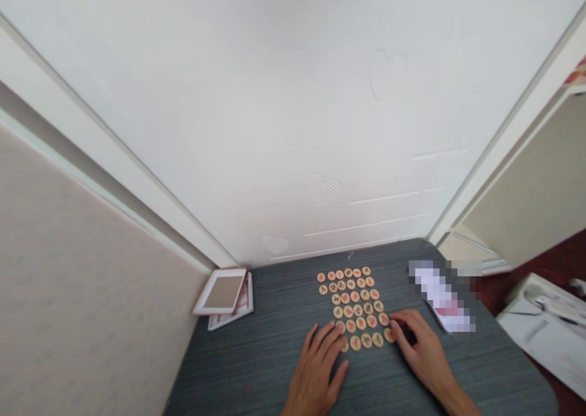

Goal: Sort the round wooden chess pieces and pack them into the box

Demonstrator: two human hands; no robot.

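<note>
Left hand (pixel 315 366) is resting on near-left discs (pixel 346 346), fingers spread; right hand (pixel 424 350) is sitting at near-right disc (pixel 389 335), can't tell if gripping.

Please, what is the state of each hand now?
Left hand: open, laid over round pieces.
Right hand: half-curled at another round piece; grip cannot be told.

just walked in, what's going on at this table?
A person has both bare hands at a block of round xiangqi pieces, marked in red or black and laid out in six rows on the dark table. The left hand is spread, its fingers at the near-left pieces. The right hand is curled at the near-right pieces; whether it grips one is unclear.
</note>
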